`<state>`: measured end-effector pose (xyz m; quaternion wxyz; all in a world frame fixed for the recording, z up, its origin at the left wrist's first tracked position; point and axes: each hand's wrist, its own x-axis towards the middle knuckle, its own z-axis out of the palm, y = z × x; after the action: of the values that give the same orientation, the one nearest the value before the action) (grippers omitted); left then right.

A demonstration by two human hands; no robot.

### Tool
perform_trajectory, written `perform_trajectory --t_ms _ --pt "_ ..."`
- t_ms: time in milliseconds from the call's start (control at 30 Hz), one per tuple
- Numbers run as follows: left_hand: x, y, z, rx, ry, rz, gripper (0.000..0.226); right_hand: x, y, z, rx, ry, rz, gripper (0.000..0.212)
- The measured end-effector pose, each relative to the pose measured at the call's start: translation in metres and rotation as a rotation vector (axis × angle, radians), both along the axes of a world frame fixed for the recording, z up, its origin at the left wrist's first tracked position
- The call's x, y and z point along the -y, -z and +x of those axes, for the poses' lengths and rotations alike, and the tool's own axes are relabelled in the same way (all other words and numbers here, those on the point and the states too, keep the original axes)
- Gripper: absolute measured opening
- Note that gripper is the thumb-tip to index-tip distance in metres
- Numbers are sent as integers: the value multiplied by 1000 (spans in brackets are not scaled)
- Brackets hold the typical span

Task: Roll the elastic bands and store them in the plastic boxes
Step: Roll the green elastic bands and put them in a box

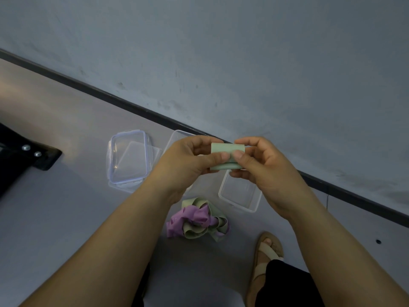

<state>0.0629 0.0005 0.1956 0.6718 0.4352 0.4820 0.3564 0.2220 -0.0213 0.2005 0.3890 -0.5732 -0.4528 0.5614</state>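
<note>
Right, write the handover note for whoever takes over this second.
Left hand: pinches one end of the green band roll.
Right hand: pinches the other end.
The roll is above two open plastic boxes: the right box looks empty, the left box is mostly hidden.
Lids lie stacked farther left.
Tangled purple and green bands lie on the floor.
Done: this band rolled, or nearly.
Left: box it, then roll the pile.

Bare forearms (106,251), black trousers (285,284), tan sandal (256,273) with pale straps
</note>
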Motion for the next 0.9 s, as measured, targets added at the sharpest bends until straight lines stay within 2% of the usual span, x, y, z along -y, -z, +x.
perform_trajectory --t_ms 133,267,367,467,600,767,900 --pt "0 0 0 -35 -9 46 22 -1 -1 -1 -56 60 -103 22" --pt "1 0 1 -55 -13 58 30 -1 -2 1 -88 62 -140 18" --pt "0 1 4 20 -75 -4 45 -1 -1 1 -207 97 -164 17" --pt "1 0 7 204 -132 -148 57 0 -1 -4 -361 142 -181 32" --pt "1 0 10 379 -186 -276 40 2 1 -13 -531 241 -191 36" --pt "1 1 9 363 -201 -273 29 8 7 -22 -626 301 -210 41" --pt "1 -2 9 368 -189 -200 25 7 5 -22 -668 334 -185 30"
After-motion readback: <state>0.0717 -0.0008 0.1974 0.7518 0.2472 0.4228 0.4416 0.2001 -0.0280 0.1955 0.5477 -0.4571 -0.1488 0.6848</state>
